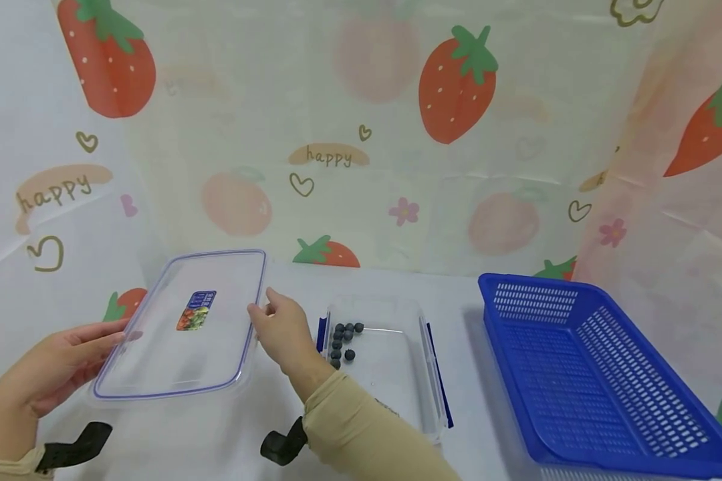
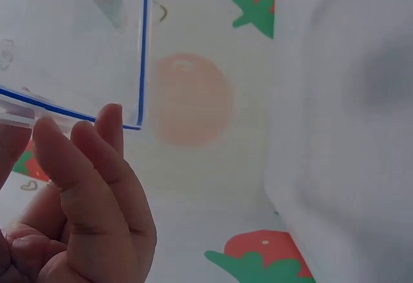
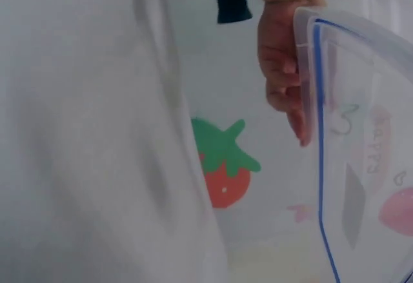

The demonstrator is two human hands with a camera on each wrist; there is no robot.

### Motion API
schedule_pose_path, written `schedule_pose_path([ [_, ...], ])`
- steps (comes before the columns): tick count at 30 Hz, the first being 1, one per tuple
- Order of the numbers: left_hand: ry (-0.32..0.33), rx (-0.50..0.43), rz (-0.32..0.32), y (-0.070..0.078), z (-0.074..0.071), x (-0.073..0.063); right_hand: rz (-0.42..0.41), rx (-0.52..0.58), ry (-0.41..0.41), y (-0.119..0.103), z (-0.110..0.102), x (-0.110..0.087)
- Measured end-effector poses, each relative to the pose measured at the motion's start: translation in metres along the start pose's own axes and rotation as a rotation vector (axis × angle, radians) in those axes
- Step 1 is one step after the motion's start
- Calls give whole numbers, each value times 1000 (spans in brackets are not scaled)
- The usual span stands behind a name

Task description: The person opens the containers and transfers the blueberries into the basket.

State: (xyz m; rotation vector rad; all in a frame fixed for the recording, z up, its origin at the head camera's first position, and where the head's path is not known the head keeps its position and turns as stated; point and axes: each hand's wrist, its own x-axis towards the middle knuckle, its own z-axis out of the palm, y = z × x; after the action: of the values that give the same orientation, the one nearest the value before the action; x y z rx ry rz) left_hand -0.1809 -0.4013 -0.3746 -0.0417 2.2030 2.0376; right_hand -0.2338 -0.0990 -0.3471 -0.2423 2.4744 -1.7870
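Note:
A clear plastic lid (image 1: pixel 180 361) with a blue seal line and a small printed label is held tilted above the table at the left. My left hand (image 1: pixel 60 364) grips its left edge, the thumb over the top. At the opposite edge, my right hand (image 1: pixel 285 334) pinches the rim between thumb and fingers. In the left wrist view, the left hand's fingers (image 2: pixel 84 193) reach up to a lid corner. Right of the lid stands a clear container (image 1: pixel 391 381) with dark blue side clips. Several blueberries (image 1: pixel 338 336) lie along its left side; my right forearm covers its front-left part.
A large blue plastic basket (image 1: pixel 577 427) with slotted walls stands on the right side of the white table (image 1: pixel 463 427). Behind it all hangs a backdrop (image 1: pixel 397 167) printed with strawberries. Black straps (image 1: pixel 285 441) are on both wrists.

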Motion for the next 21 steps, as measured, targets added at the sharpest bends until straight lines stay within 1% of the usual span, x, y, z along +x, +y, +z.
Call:
schedule_pose_path([
  [2,1,-28,13,-2,-3,-3,-7,10,13,-3,3,-1],
  [5,-4,-63,57,-4,-8,-6,-20,63,21,-6,9,-4],
  [7,-1,-63,81,-4,-13,-9,-28,107,27,-7,14,-6],
  [9,4,-55,91,-5,-18,-11,-38,139,35,-6,20,-9],
  [12,13,-53,70,-7,-25,-15,-18,161,39,0,31,-15],
  [16,-13,-46,31,-13,-29,-13,17,178,57,15,42,-23],
  [18,-23,-8,5,-16,-28,-10,29,189,79,23,46,-27],
  [21,-32,86,-45,-20,-23,-3,60,216,123,35,51,-29],
])
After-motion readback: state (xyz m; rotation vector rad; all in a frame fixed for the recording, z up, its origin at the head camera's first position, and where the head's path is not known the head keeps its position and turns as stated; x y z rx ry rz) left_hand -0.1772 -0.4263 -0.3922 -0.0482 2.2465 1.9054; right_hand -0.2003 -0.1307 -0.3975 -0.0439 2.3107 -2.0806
